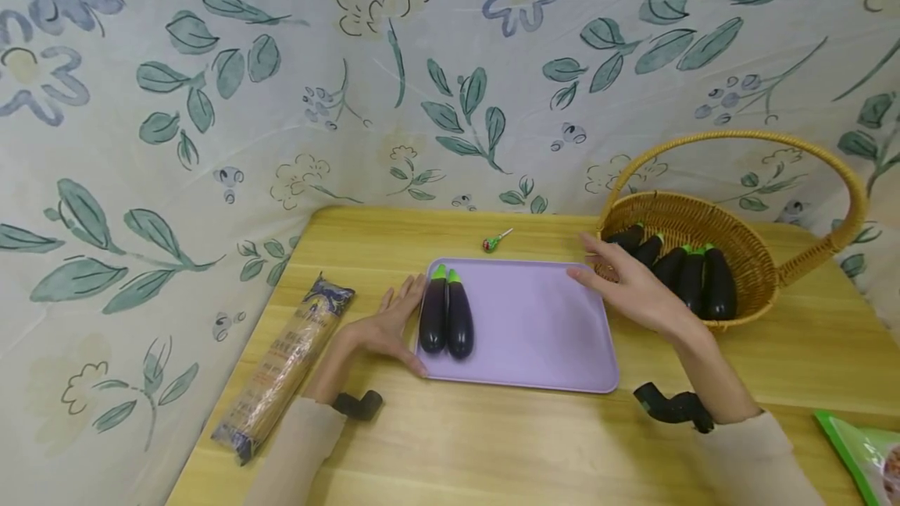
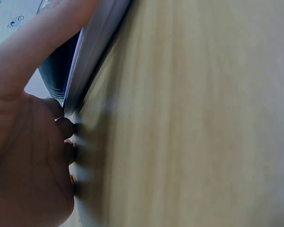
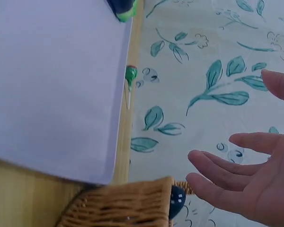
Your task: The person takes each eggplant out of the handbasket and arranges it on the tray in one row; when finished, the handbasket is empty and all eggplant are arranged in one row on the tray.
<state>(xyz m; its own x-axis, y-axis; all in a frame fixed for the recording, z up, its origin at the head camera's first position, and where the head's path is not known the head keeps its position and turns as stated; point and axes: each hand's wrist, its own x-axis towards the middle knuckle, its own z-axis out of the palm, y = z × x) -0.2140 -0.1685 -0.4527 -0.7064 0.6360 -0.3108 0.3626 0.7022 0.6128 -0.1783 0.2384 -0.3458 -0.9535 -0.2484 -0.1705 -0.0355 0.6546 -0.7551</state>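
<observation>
Two dark eggplants with green caps lie side by side at the left end of a lilac tray. My left hand is spread along the tray's left edge, thumb near the front corner; in the left wrist view its fingertips rest by the tray's side on the table. Above the tray's right end hovers my right hand, fingers extended and holding nothing. Just beyond it stands a wicker basket with a tall handle, and several eggplants lie inside. The right wrist view shows the basket's rim below the hand.
A long clear packet of noodles lies on the table left of my left arm. Behind the tray is a lollipop. A green bag is cut off at the right edge. Floral cloth hangs behind the table.
</observation>
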